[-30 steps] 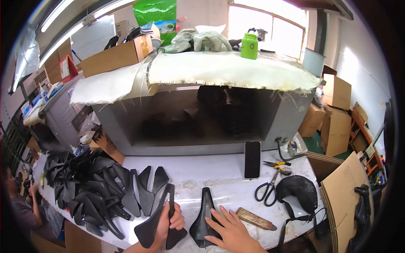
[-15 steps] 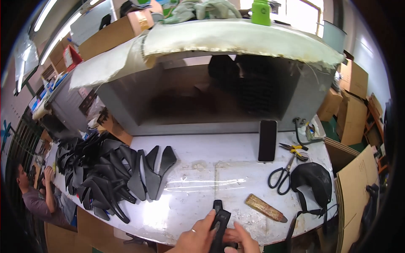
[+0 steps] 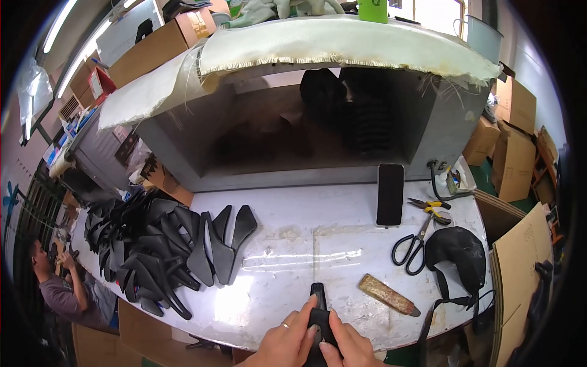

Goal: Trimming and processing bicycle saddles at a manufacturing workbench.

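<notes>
Near the front edge of the white table, my left hand (image 3: 286,337) and my right hand (image 3: 350,342) grip a narrow black wedge-shaped piece (image 3: 318,317) between them. It looks like a shoe wedge heel, though its lower end is hidden by my hands. My left index finger lies along its upper part; the right thumb and fingers press its other side. To the right lies a wooden-handled knife-like tool (image 3: 387,295), worn and brown. At the left is a heap of similar black wedge pieces (image 3: 158,251), two of them standing apart at its right side.
A dark phone (image 3: 390,194) stands at the back right. Beside it are pliers (image 3: 429,204), black-handled scissors (image 3: 411,249) and a black face mask-like item (image 3: 457,260) with straps. A grey open-fronted box (image 3: 202,177) borders the table's rear. A co-worker (image 3: 73,281) sits at far left.
My right hand has closed in from the open, blurred position onto the black piece. The piece now stands more upright between both hands. The view has tilted slightly.
</notes>
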